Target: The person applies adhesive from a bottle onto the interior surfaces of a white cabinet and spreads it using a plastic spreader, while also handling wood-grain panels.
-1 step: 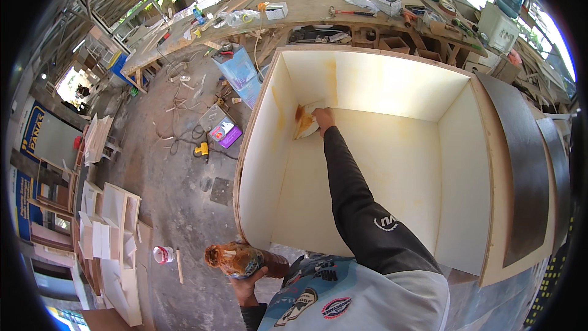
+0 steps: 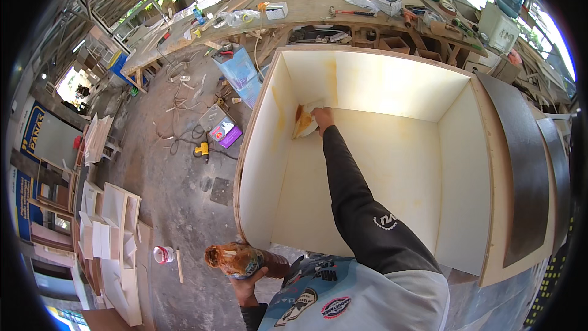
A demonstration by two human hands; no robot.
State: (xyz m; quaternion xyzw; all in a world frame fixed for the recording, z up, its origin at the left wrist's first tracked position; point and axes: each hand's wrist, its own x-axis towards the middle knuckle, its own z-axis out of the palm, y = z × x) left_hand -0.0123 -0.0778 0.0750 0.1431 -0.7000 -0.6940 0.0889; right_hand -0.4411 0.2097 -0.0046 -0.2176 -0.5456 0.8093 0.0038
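A white open box cabinet (image 2: 367, 171) with raw wooden edges stands before me. My right hand (image 2: 323, 120) reaches into its far left corner, closed on a pale flat spreader (image 2: 304, 126) smeared with yellow-brown glue. The spreader is at the inner corner; its exact contact is hard to make out. Yellowish streaks mark the white panels nearby. Low in front of me, outside the cabinet, my left hand (image 2: 249, 283) is wrapped round a clear bottle (image 2: 245, 260) coated in thick brown glue, tilted with its cut end toward the left.
Behind the cabinet runs a long workbench (image 2: 318, 1) bearing a hammer (image 2: 352, 12) and other tools. On the floor at left are a yellow power drill (image 2: 202, 149), metal cans (image 2: 219, 124), cables and a small tub (image 2: 163, 254). Dark panels (image 2: 517, 165) lean at right.
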